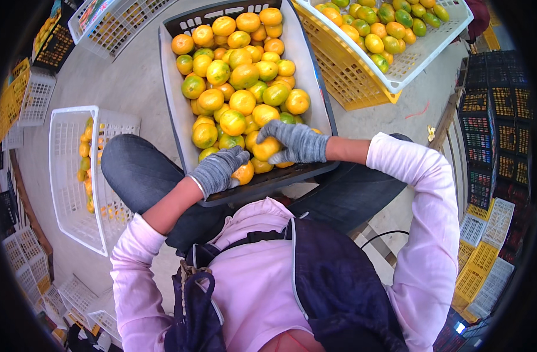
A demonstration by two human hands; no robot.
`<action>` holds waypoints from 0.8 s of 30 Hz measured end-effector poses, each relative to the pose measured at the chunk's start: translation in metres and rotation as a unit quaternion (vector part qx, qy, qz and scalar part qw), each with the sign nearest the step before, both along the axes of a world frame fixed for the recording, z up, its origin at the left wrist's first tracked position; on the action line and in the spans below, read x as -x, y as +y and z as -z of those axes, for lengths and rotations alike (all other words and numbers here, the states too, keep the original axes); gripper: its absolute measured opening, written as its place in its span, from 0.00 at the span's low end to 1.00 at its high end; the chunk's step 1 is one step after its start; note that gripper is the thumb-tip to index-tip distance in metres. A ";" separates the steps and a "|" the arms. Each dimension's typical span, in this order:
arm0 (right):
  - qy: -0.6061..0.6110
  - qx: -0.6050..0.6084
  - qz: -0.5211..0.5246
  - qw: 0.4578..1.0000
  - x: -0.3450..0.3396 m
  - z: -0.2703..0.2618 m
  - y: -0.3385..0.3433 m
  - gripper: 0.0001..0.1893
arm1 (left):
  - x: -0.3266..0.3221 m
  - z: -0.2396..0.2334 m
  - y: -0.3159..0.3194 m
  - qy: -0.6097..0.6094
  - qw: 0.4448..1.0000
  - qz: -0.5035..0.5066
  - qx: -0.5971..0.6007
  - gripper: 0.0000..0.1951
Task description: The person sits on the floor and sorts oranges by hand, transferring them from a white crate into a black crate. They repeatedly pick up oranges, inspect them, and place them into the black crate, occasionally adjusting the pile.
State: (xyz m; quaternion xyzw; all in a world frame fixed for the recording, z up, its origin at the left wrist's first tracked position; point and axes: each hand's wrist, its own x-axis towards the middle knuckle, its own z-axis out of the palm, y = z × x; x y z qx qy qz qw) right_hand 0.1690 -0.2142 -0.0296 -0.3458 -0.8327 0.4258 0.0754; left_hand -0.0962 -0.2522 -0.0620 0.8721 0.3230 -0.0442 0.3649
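Observation:
Before me stands a black plastic crate [268, 185] with a pale liner [173, 83], heaped with orange, yellow and green-tinged mandarins [242, 102]. Both hands wear grey knit gloves and are at the crate's near end. My left hand [217, 172] is curled around an orange mandarin [245, 174] by the near left corner; its palm side is hidden. To its right, my right hand [298, 143] has thumb and fingers around another mandarin [267, 150], just above the pile. Several fruits beneath the hands are partly covered.
A white crate [420, 72] of greener mandarins sits on a yellow crate [339, 70] at upper right. Left of my knee is a white crate [74, 220] with some fruit. Stacked black crates [477, 145] line the right side. Another white crate [114, 26] stands at upper left.

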 end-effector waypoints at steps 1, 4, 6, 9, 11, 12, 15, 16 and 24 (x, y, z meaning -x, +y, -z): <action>0.042 -0.013 -0.014 0.999 -0.003 0.008 -0.007 0.22 | 0.000 0.001 0.000 -0.005 1.000 0.003 0.002 0.37; 0.067 0.100 -0.051 0.991 -0.015 0.033 -0.023 0.21 | 0.000 0.002 0.000 0.001 1.000 0.003 0.012 0.36; 0.037 0.171 -0.042 0.984 -0.018 0.047 -0.030 0.22 | 0.000 0.005 -0.001 -0.022 1.000 -0.003 0.001 0.34; 0.113 0.265 0.057 0.956 -0.015 0.059 -0.034 0.25 | 0.002 0.006 -0.002 -0.046 0.998 -0.010 -0.028 0.31; 0.132 0.342 0.104 0.925 -0.011 0.061 -0.033 0.29 | 0.002 0.004 -0.001 -0.024 0.999 0.005 -0.023 0.35; 0.122 0.347 0.116 0.923 -0.009 0.062 -0.032 0.29 | 0.002 0.001 -0.001 -0.016 1.000 0.004 -0.016 0.35; 0.058 0.311 0.118 0.941 -0.005 0.061 -0.030 0.30 | -0.006 -0.012 0.003 -0.002 0.999 0.023 -0.028 0.35; 0.017 0.285 0.108 0.952 -0.003 0.060 -0.029 0.30 | -0.012 -0.016 0.005 0.006 0.998 0.043 -0.050 0.35; -0.158 0.193 -0.079 0.965 -0.017 -0.001 0.025 0.30 | -0.045 -0.007 0.005 -0.097 0.995 -0.005 -0.016 0.28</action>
